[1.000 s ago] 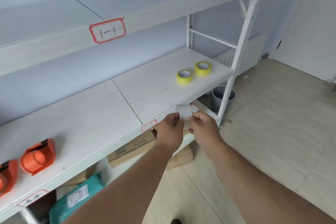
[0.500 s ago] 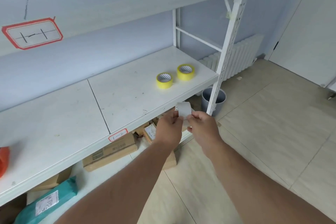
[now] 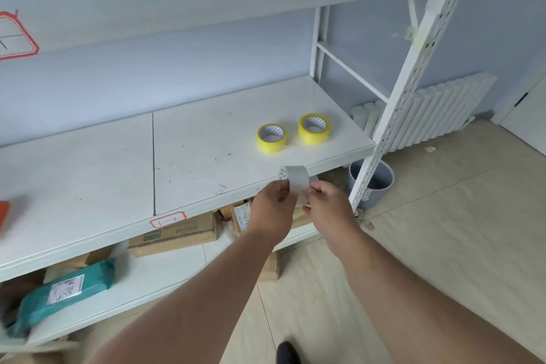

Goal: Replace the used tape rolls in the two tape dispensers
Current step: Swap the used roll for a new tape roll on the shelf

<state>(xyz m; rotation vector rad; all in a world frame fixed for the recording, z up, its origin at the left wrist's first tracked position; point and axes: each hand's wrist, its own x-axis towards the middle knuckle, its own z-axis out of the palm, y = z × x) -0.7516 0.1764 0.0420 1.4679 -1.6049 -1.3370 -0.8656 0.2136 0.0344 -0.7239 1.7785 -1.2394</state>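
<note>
Both hands, left hand (image 3: 273,207) and right hand (image 3: 326,204), pinch an empty tape core (image 3: 295,179); it should probably be dropped before they reach the fresh yellow rolls (image 3: 271,138) just beyond.

white middle shelf (image 3: 192,162), two panels meeting at a seam, surface scuffed. two yellow tape rolls (image 3: 271,137) (image 3: 314,129) lie flat near its right end, just beside each other, apart. orange object (image 3: 3,211) at left edge, cut off.
</note>
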